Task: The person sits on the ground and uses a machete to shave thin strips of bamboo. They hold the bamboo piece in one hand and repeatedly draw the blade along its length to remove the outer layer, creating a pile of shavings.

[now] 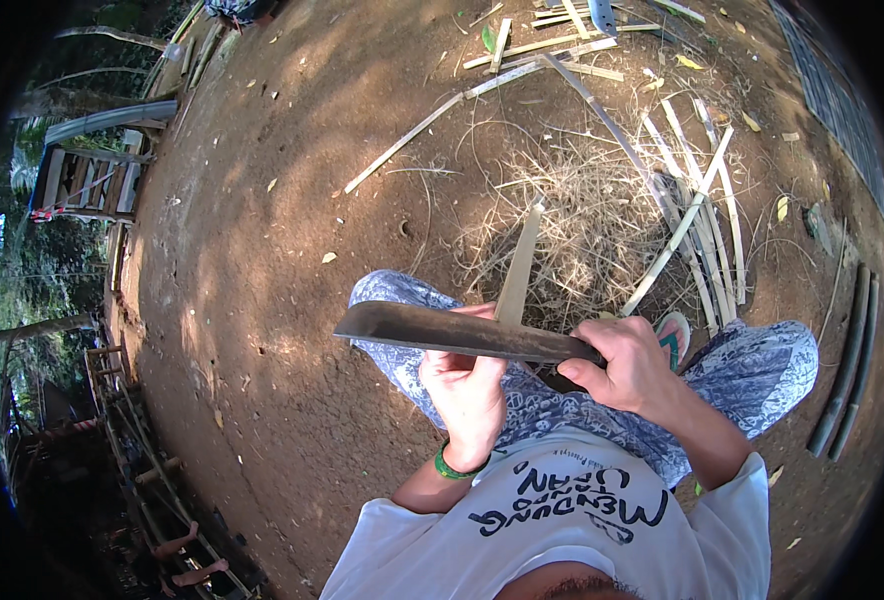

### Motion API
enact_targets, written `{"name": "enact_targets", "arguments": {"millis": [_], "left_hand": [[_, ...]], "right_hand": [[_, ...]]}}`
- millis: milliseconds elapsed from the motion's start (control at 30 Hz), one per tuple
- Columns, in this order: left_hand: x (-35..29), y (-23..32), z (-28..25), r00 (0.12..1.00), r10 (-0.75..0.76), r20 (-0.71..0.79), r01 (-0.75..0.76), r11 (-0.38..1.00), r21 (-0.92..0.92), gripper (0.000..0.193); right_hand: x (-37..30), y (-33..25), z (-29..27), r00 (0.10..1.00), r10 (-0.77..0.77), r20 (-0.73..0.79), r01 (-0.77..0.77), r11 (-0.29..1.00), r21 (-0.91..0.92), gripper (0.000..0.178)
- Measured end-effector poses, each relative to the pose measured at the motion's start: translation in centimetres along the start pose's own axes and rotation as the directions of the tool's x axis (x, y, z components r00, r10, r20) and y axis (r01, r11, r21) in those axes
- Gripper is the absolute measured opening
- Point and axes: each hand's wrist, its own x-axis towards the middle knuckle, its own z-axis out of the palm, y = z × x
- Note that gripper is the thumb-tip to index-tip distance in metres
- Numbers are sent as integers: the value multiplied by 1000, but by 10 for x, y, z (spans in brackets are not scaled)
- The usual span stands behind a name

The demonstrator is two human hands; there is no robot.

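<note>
With our right hand [617, 365] we have a full grip at the handle end of the machete [442, 328], the fingers closed and the thumb lying toward the blade. Our left hand [469, 395] is closed in what looks like a pinch around the lower part of one bamboo strip [519, 265], with the thumb on the near side, the fingers on the far side, and the blade passing over it. So the strip rises just beyond the left grip, and well to the left of the right grip.

To do this shaving well, in our judgement, the right wrist should be firm and the pressure light, and the left hand should feed the strip slowly, for then the cut comes off even. The left fingers are very near to the blade (this is the place where we would be most careful), so it is wise to turn them away from the edge. We cannot say surely if the edge bites the strip or only rests on it, because the blade hides the contact.

The strip's long axis runs away from our body; its free end points forward and a little right of the left grip, toward the pile of dry shavings [582, 220]. The machete lies almost square across it, its tip pointing left, past the left hand, and slightly forward.
</note>
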Motion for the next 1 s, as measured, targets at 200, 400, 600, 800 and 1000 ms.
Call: {"name": "enact_targets", "arguments": {"millis": [200,400,600,800,1000], "left_hand": [[10,18,5,996,79,-33,-81,992,-100,19],[11,7,5,995,-33,96,23,995,95,19],[6,-4,8,999,19,36,-21,999,42,15],[11,-5,0,997,38,-68,-30,992,124,18],[7,5,-22,994,-96,55,101,991,-92,37]], "right_hand": [[-5,-2,7,994,5,-113,-6,1000,-2,45],[-9,-5,16,980,46,-194,-35,997,63,50],[-21,-2,25,982,71,-175,-19,959,283,58],[-15,9,26,953,295,-68,-247,887,390,53],[-13,35,53,934,352,-55,-327,909,258,48]]}}
